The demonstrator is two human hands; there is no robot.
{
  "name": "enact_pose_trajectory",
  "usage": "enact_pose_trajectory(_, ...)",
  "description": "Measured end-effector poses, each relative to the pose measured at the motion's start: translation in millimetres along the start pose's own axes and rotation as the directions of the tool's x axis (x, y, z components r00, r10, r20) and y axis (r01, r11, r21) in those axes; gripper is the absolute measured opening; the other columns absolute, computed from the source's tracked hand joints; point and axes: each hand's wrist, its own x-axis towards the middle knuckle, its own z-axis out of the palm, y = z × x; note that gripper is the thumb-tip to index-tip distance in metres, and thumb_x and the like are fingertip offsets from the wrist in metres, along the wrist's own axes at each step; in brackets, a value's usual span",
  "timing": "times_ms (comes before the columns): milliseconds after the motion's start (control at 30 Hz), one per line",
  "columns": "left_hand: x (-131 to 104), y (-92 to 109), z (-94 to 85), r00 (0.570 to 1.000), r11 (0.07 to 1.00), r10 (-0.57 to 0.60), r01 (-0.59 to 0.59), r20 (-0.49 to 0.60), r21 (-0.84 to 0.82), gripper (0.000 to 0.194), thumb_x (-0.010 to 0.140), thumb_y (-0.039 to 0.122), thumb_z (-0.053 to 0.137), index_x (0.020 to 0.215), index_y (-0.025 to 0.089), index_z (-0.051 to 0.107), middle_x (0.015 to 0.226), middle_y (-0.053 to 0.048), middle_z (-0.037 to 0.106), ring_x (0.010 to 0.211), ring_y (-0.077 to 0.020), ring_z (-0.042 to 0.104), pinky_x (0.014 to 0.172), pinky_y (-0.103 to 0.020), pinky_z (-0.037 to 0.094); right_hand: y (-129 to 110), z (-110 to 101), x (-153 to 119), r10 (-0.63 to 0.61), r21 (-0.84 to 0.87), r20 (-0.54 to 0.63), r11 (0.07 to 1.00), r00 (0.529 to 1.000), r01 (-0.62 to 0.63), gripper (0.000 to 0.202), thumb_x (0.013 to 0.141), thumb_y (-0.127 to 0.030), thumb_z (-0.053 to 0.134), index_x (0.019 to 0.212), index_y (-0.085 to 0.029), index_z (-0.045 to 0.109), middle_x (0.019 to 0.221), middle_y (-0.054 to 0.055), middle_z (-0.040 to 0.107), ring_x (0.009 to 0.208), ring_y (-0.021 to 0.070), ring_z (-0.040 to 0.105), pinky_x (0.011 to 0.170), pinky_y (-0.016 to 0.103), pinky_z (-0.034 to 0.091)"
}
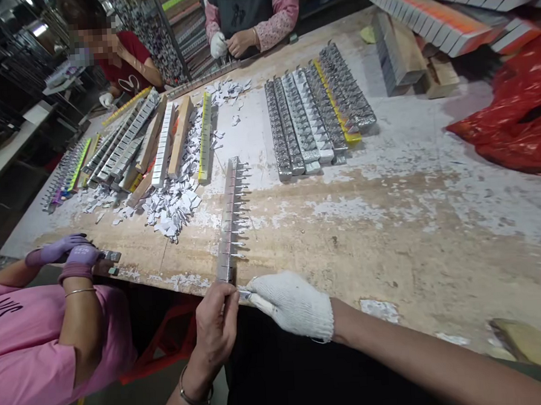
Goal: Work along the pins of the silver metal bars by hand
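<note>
A long, slim grey bar (229, 223) edged with thin metallic prongs (239, 220) lies on a worn wooden table (390, 244), near end at its edge, likely stiff, fairly light and best gripped clear of the prongs. The bare left hand (218, 319) pinches that end; the white-gloved right hand (294, 304), fingers closed, appears to hold a small pale sliver (244, 293).

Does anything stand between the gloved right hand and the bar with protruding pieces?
Yes, the bare left hand: it is at the near end of the bar, beside the gloved right hand. Nothing else visible does.
</note>
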Motion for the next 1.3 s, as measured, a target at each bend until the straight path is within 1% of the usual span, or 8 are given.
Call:
enact_pose_trajectory(133, 10.5, -22.7, -5.1, 0.995, 0.994, -0.059, 0.052, 0.080, 0.092, 0.016, 0.103, 0.027, 0.045, 0.101, 0.021, 0.059, 0.069, 0.002, 0.052, 0.061, -0.0127, 0.050, 0.062, -0.024, 0.041, 1.3, -5.5, 20.1, 0.126, -0.123, 0.182, 0.987, 0.975, -0.105, 0.028, 0.103, -0.032, 0.039, 0.096, -0.018, 0.063, 0.085, 0.006, 0.069, 0.073, 0.0223, 0.066, 0.059, 0.031, 0.035)
enact_pose_trajectory(267, 32.2, -47.9, -10.4, 0.993, 0.945, -0.108, 0.114, -0.036, 0.305, 0.045, 0.085, 0.043, 0.070, 0.120, 0.017, 0.057, 0.080, -0.001, 0.055, 0.072, -0.0192, 0.055, 0.065, -0.029, 0.044, 5.8, 0.8, 42.1, 0.340, -0.300, 0.122, 0.908, 0.932, -0.292, 0.018, 0.098, -0.032, 0.054, 0.097, -0.018, 0.064, 0.084, 0.009, 0.070, 0.079, 0.0287, 0.070, 0.058, 0.031, 0.040)
enact_pose_trajectory(433, 45.9, -58.9, -5.4, 0.980, 0.940, -0.189, 0.163, 0.061, 0.300, 0.018, 0.078, 0.029, 0.068, 0.092, 0.019, 0.062, 0.086, -0.003, 0.059, 0.083, -0.0223, 0.057, 0.075, -0.033, 0.046, 10.8, 25.4, 55.5, 0.273, -0.342, 0.047, 0.908, 0.961, -0.241, 0.019, 0.098, -0.029, 0.053, 0.100, -0.014, 0.064, 0.082, 0.012, 0.070, 0.081, 0.0297, 0.071, 0.063, 0.034, 0.049)
enact_pose_trajectory(733, 38.4, -61.3, 3.8, 0.994, 0.945, -0.104, 0.093, 0.019, 0.315, 0.018, 0.081, 0.030, 0.065, 0.094, 0.019, 0.057, 0.088, -0.005, 0.056, 0.087, -0.0230, 0.056, 0.075, -0.033, 0.044, 13.4, 37.0, 75.0, 0.158, -0.363, 0.088, 0.924, 0.983, -0.116, 0.012, 0.088, -0.009, 0.052, 0.091, -0.015, 0.061, 0.078, 0.010, 0.068, 0.080, 0.0299, 0.071, 0.065, 0.033, 0.051)
enact_pose_trajectory(867, 46.5, -69.9, -13.4, 0.983, 0.974, -0.132, 0.104, 0.130, 0.201, 0.024, 0.084, 0.037, 0.068, 0.099, 0.019, 0.062, 0.088, -0.004, 0.059, 0.081, -0.0205, 0.057, 0.069, -0.030, 0.045, 11.9, 23.0, 80.2, 0.251, -0.370, 0.117, 0.909, 0.961, -0.192, 0.015, 0.091, -0.011, 0.051, 0.094, -0.017, 0.064, 0.079, 0.010, 0.070, 0.080, 0.0311, 0.071, 0.064, 0.034, 0.052)
enact_pose_trajectory(967, 72.4, -93.3, -44.8, 0.973, 0.947, -0.195, 0.219, -0.120, 0.235, 0.024, 0.091, 0.042, 0.059, 0.098, 0.019, 0.064, 0.085, -0.005, 0.062, 0.075, -0.0195, 0.058, 0.069, -0.030, 0.047, 18.3, 7.0, 77.5, 0.344, -0.365, 0.035, 0.878, 0.938, -0.309, 0.024, 0.100, -0.019, 0.043, 0.112, -0.018, 0.063, 0.092, 0.012, 0.072, 0.085, 0.0308, 0.071, 0.069, 0.036, 0.053)
enact_pose_trajectory(1067, 106.9, -123.7, -76.5, 0.877, 0.837, -0.170, 0.370, -0.450, 0.403, 0.019, 0.089, 0.033, 0.057, 0.096, 0.017, 0.064, 0.093, -0.010, 0.061, 0.086, -0.0242, 0.060, 0.083, -0.037, 0.049, 26.4, -0.5, 68.3, 0.335, -0.286, -0.045, 0.898, 0.941, -0.334, 0.037, 0.102, -0.032, 0.045, 0.136, -0.020, 0.052, 0.115, 0.013, 0.069, 0.096, 0.0307, 0.070, 0.077, 0.038, 0.054)
enact_pose_trajectory(1300, 130.6, -155.7, -94.7, 0.902, 0.811, -0.213, 0.378, -0.376, 0.446, 0.009, 0.076, 0.018, 0.055, 0.080, 0.017, 0.063, 0.085, -0.009, 0.062, 0.090, -0.0271, 0.060, 0.090, -0.039, 0.047, 36.4, 9.9, 48.8, 0.246, -0.158, -0.108, 0.952, 0.963, -0.261, 0.054, 0.097, -0.021, 0.051, 0.149, -0.017, 0.040, 0.133, 0.015, 0.061, 0.116, 0.0273, 0.062, 0.096, 0.034, 0.049)
